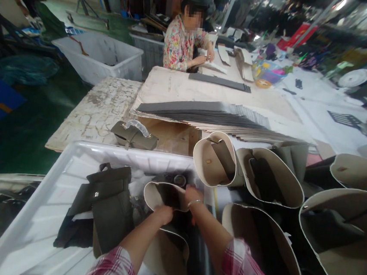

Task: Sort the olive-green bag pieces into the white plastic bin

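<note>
Inside the bin (104,150), left hand (163,214) and right hand (192,195) hold the bag (155,196).

Bag: one bag (152,196), an open bucket-shaped shell, olive-grey outside with a cream lining.
Pose: I see it lying on its side, mouth open towards me.
Place: in the white bin (51,194), near its 2 o'clock corner.
Hold: my right hand (192,196) grips the rim at 3 o'clock. My left hand (163,215) is at 6 o'clock, grip unclear.

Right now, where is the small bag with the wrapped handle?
In the head view, the small bag sits left of centre on the wooden board, just beyond the white bin.
</note>
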Tool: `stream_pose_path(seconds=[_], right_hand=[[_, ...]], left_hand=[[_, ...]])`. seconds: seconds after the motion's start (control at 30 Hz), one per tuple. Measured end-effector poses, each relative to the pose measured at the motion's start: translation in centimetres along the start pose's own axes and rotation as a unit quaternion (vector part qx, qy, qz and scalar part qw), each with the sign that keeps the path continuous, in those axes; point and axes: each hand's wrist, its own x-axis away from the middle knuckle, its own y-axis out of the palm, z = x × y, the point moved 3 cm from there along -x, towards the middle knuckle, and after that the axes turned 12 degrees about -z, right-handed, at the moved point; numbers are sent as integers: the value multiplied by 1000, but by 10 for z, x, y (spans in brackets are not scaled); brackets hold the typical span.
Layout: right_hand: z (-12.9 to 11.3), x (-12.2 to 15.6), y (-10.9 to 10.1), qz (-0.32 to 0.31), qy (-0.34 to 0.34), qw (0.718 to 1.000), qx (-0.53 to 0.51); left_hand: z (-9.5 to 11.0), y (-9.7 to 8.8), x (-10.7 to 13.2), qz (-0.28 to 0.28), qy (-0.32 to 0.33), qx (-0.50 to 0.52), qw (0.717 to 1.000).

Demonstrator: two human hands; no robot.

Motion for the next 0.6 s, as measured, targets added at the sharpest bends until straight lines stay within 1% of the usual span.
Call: stream_pose_path(seconds=[0.07,0.1,0.17,0.23,0.3,0.37,0.43,0.47,0.5,0.53,0.57,0.6], right_hand=[[-14,-2,11,-12,-4,1000,-10],[-21,-2,16,-7,-12,1000,-9],[-34,0,21,28,-39,999,4],[-41,4,25,65,-64,996,16],[-41,7,26,77,-76,994,17],[-37,8,26,71,-73,995,11],[-32,8,23,62,-70,996,7],[-30,8,22,60,-69,996,8],[-30,7,21,58,-71,996,10],[-30,6,20,58,-77,995,12],[-31,6,21,61,-87,994,15],[-32,4,23,66,-97,993,19]], left_hand=[[-4,-1,-3,-17,7,20,1000],[-5,-4,-2,-19,17,25,999],[-8,-10,2,-22,33,29,999],[-10,-17,9,-18,35,30,999],[-13,-24,19,-4,36,29,999],[-15,-33,32,8,45,28,999],[-20,-47,48,27,63,51,996],[-24,-58,57,40,68,64,995],[-31,-72,67,72,69,81,992],[-39,-91,77,132,64,99,984],[-50,-113,88,216,52,121,967],[-62,-137,101,315,34,139,938]])
